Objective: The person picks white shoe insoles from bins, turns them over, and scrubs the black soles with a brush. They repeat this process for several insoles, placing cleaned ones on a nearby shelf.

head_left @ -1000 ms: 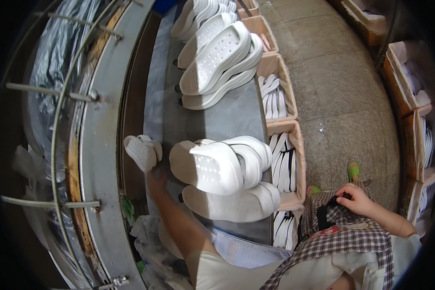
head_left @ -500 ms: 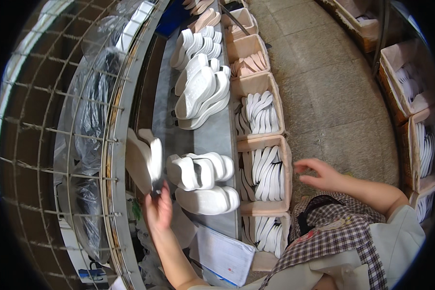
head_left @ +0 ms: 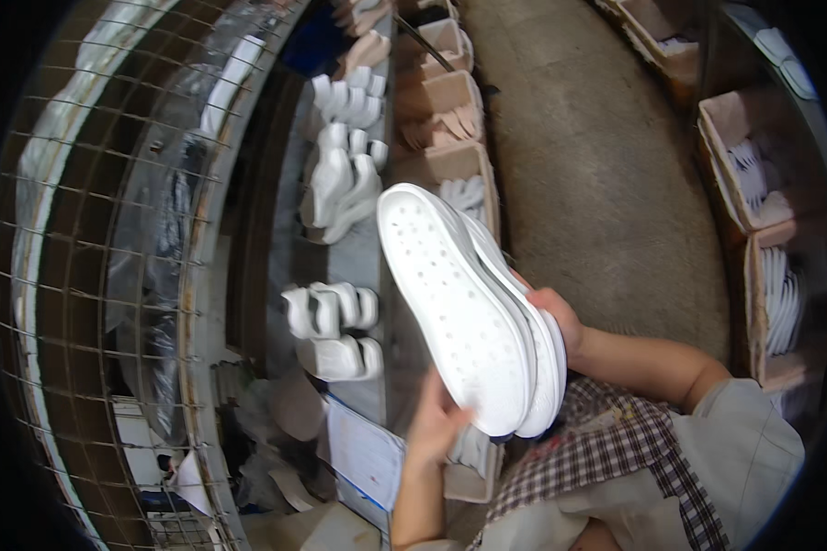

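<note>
Left hand (head_left: pixel 436 418) is gripping the near-left edge of a stack of white, perforated, curved shoe soles (head_left: pixel 455 312); right hand (head_left: pixel 560 321) is clasping its right side. Stack is sitting in midair, right of the long grey bench (head_left: pixel 354 262). Long axis is running far left to near right, one rounded end pointing far left, the dotted face looking upward. Loose white soles (head_left: pixel 335 360) are standing on the bench.

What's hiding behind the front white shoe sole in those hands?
Behind the front sole, the edge of another white sole shows, with the right hand against it. Most of that sole's face is covered and can't be seen.
</note>
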`<state>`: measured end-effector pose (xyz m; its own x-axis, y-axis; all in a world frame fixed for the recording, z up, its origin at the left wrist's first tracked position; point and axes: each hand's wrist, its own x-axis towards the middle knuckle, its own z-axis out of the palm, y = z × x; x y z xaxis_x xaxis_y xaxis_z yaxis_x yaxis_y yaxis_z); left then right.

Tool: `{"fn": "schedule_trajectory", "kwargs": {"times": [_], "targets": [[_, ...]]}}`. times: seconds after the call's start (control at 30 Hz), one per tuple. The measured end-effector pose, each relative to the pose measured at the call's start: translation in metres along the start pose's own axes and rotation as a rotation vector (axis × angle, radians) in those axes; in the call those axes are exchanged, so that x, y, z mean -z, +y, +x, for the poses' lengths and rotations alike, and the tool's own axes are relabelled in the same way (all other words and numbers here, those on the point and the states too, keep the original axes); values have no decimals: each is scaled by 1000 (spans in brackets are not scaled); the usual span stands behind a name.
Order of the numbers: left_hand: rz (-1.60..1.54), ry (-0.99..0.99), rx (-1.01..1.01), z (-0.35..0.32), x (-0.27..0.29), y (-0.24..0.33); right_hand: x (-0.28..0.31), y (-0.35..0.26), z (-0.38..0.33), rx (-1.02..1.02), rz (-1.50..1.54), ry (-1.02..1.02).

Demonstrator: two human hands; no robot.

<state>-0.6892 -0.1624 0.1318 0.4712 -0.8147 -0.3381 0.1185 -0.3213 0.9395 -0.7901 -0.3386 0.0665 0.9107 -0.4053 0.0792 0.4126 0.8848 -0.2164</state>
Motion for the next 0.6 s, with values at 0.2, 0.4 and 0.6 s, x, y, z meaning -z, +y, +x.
{"fn": "schedule_trajectory", "kwargs": {"times": [0.2, 0.4, 0.6], "targets": [[-549, 30, 47, 72, -13, -17, 5, -13, -29, -257, 99, 217], [-599, 70, 457, 96, -35, -87, 33, -28, -42, -522, -51, 521], [-1282, -549, 395, 96, -30, -131, 52, -24, -49, -586, -28, 619]]}}
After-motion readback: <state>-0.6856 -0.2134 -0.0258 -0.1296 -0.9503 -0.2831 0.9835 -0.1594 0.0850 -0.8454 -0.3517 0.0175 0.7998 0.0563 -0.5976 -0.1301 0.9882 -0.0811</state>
